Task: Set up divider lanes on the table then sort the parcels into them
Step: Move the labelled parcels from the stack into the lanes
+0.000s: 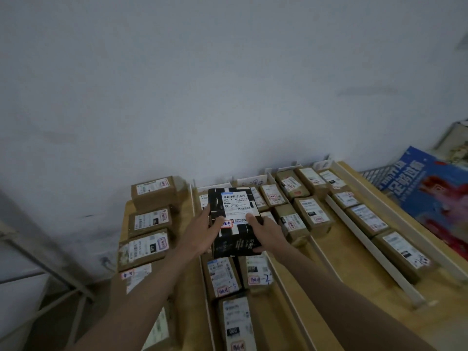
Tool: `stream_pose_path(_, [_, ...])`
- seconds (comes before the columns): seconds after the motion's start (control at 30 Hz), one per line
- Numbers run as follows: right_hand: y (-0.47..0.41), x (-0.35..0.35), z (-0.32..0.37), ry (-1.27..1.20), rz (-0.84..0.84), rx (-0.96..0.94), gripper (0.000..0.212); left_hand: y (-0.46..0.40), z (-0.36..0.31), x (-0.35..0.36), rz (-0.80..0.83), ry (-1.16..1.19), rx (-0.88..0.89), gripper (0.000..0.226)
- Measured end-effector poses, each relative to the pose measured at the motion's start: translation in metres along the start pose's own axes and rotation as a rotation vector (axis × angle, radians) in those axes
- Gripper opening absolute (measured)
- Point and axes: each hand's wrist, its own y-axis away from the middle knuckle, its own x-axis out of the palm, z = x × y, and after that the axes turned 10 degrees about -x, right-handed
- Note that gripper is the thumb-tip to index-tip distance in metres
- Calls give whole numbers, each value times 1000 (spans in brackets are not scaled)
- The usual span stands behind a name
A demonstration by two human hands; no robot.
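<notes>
Hands: left hand [202, 233] and right hand [268, 230] clasp a black parcel [234, 221] from either side, thumbs on its labelled top, above the middle lane.

Risk: the parcel seems larger than the brown ones; set down askew, it could straddle the white divider [295, 300] or perch unsteadily on boxes beneath.

Lane below the hands: brown parcels [222, 276] in two files. Lanes right of the right hand: further brown parcels, single and double file. Left of the left hand: a column of brown boxes [148, 222] along the table [354, 269] edge.
</notes>
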Motion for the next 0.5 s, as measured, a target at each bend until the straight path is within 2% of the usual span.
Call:
stream_pose_path(0.1, [20,-28,-22,31,14,-12,45,23,-17,29,14,-1,6,61])
stream_pose_path(0.17, [34,-50,-38,33,14,-34,48,40,-31,49,-18,-59,11,56])
stream_pose_path(0.33, [70,-108,-77,1,37,-32,42,77,-53,99,-37,-211,-28,61])
stream_pose_path(0.5, [96,-149,-106,18,-18,-65,21,112,-78,140,-105,-376,56,48])
